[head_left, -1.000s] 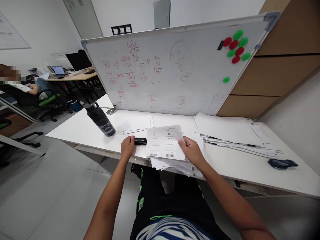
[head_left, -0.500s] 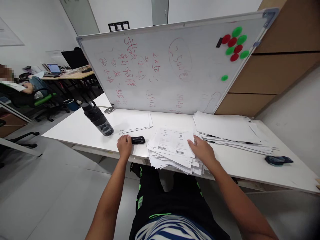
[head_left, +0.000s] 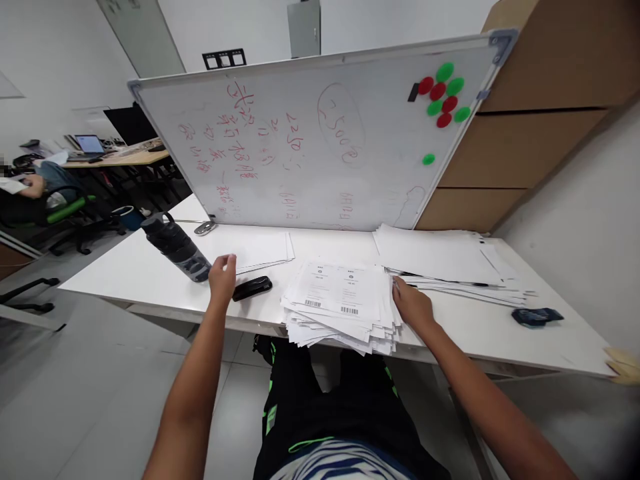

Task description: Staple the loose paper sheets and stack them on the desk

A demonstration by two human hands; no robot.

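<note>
A thick, uneven stack of printed sheets with barcodes (head_left: pixel 335 293) lies at the table's front edge. My right hand (head_left: pixel 414 308) is at the stack's right side, fingertips by the paper edges and gripping nothing that I can see. A black stapler (head_left: pixel 252 288) rests on the table left of the stack. Just left of the stapler, my left hand (head_left: pixel 222 279) is raised with its fingers loosely extended and nothing visible in it. Beyond it lie a few thin white sheets (head_left: pixel 265 248), their left end partly hidden by the hand.
A dark water bottle (head_left: pixel 177 250) stands at the left, near a computer mouse (head_left: pixel 205 229). Behind the table leans a whiteboard (head_left: pixel 310 147). More paper (head_left: pixel 435 257) is piled at the right, beside a dark crumpled item (head_left: pixel 537 317). A seated person (head_left: pixel 35 183) is far left.
My left hand has let go of the stapler and moved left and up. The stapler now lies tilted. My right hand has slid off the top sheet to the stack's right side.
</note>
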